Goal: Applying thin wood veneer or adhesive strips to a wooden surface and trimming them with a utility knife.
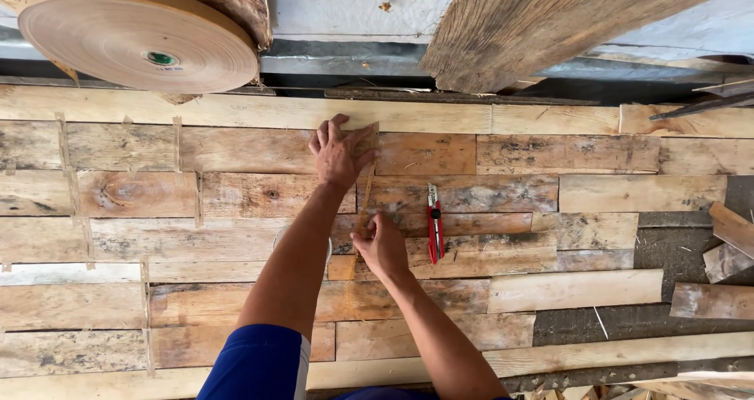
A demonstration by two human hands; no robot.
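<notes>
Under me is a table (597, 290) covered by rows of short veneer sheets (510, 153), pale and brown, laid edge to edge like brickwork. Strips of brown paper tape (69, 172) run over the joints on the left part. A thin tape strip (366, 192) lies across a joint at the middle. A red utility knife (434, 226) lies just right of it, pointing away from me. At the right the dark table top shows bare, with loose veneer offcuts (726, 247) on it. A big roll of brown tape (137, 35) sits at the far left edge.
</notes>
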